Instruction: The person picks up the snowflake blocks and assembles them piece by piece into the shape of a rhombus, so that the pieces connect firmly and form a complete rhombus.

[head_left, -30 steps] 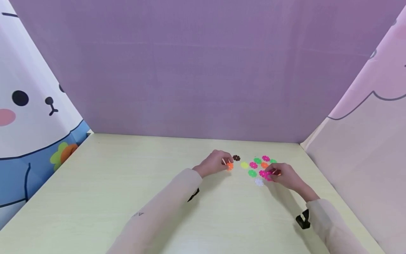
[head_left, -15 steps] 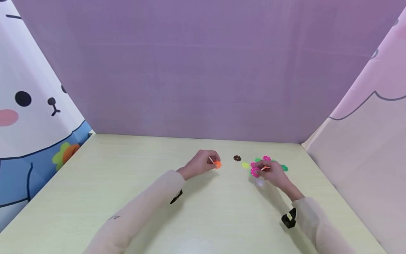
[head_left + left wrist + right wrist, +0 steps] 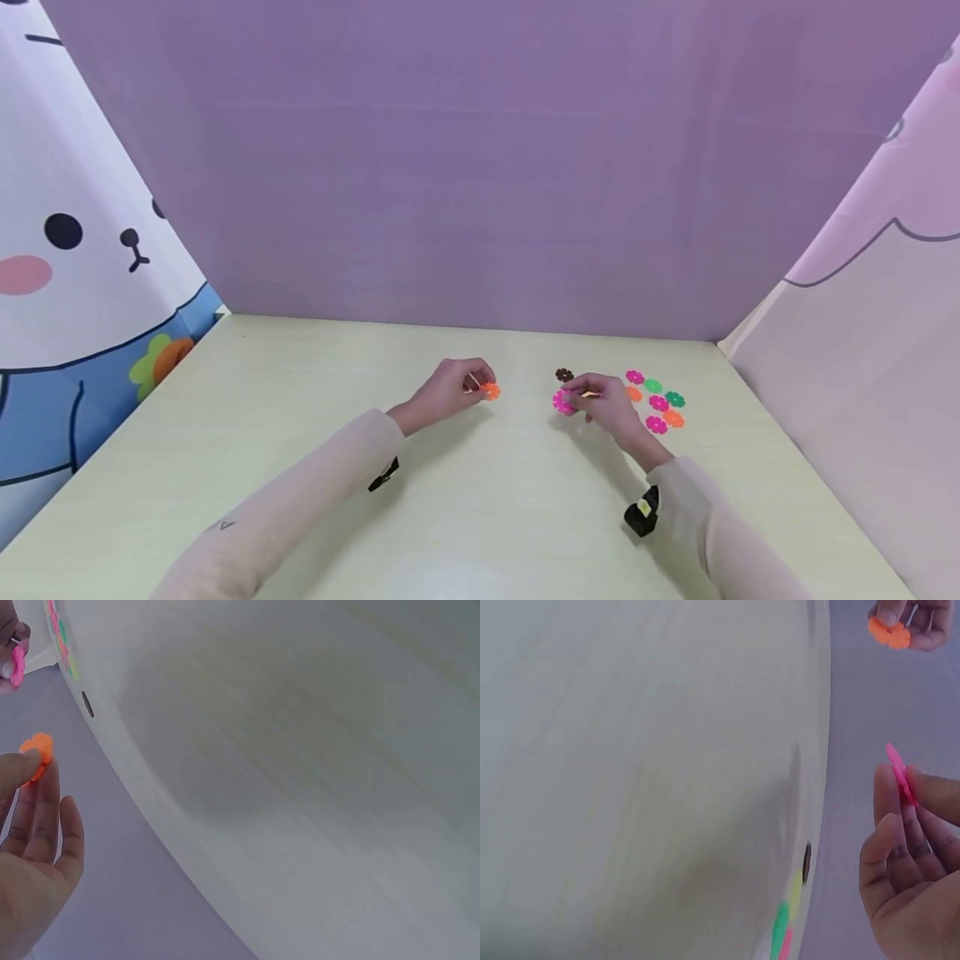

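Note:
My left hand (image 3: 478, 387) pinches a small orange flower-shaped disc (image 3: 491, 391) just above the pale table (image 3: 300, 467); the left wrist view shows that orange disc (image 3: 36, 754) at the tip of a finger (image 3: 30, 795). My right hand (image 3: 576, 402) pinches a pink flower disc (image 3: 562, 402), which appears edge-on as the pink disc (image 3: 901, 773) in the right wrist view. The two hands are a short gap apart. A brown disc (image 3: 564, 375) lies just behind the right hand.
Several loose flower discs in pink (image 3: 658, 403), green (image 3: 653, 385) and orange (image 3: 672, 418) lie on the table to the right of my right hand. Purple and cartoon-printed panels wall the table at the back and on both sides.
Both hands have moved left. The right hand has carried the pink disc out of the cluster toward the left hand, which still holds the orange disc.

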Action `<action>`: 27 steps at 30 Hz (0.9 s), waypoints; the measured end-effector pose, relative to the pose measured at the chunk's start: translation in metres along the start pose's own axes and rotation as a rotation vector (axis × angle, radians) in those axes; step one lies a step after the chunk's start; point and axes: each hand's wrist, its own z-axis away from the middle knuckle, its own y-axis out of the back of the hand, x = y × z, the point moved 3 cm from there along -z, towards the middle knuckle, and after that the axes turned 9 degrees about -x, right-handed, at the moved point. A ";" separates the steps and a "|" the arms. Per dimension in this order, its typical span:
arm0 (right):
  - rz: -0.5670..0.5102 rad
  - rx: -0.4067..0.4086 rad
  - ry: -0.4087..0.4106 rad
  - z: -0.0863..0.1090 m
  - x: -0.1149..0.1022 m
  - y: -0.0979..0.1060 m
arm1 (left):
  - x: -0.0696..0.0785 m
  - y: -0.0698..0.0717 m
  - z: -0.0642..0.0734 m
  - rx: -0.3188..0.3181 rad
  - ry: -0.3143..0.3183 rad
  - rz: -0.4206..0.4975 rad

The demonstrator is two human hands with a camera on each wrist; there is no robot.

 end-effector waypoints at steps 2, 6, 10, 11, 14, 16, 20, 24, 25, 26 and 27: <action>-0.030 -0.001 -0.019 -0.002 -0.003 -0.007 | -0.002 0.000 0.003 0.011 -0.006 -0.011; -0.079 -0.006 -0.044 -0.006 -0.010 -0.020 | -0.006 0.000 0.010 0.023 -0.006 -0.017; -0.108 -0.025 -0.041 -0.010 -0.019 -0.034 | -0.009 0.000 0.015 0.033 0.005 -0.005; -0.112 -0.031 -0.037 -0.011 -0.021 -0.037 | -0.009 0.000 0.016 0.035 0.007 0.000; -0.119 -0.036 -0.034 -0.015 -0.027 -0.046 | -0.011 0.001 0.018 0.048 0.015 0.015; -0.123 -0.041 -0.035 -0.017 -0.031 -0.050 | -0.012 0.001 0.019 0.057 0.014 0.024; -0.132 -0.053 -0.036 -0.021 -0.040 -0.058 | -0.013 0.002 0.022 0.076 0.008 0.020; -0.158 -0.051 -0.048 -0.023 -0.047 -0.064 | -0.014 0.003 0.023 0.090 0.001 0.010; -0.168 -0.047 -0.052 -0.024 -0.049 -0.065 | -0.013 0.003 0.023 0.094 -0.001 0.008; -0.183 -0.042 -0.059 -0.025 -0.050 -0.066 | -0.013 0.004 0.023 0.098 -0.004 0.007; -0.196 -0.039 -0.063 -0.026 -0.051 -0.068 | -0.013 0.004 0.024 0.102 -0.007 0.005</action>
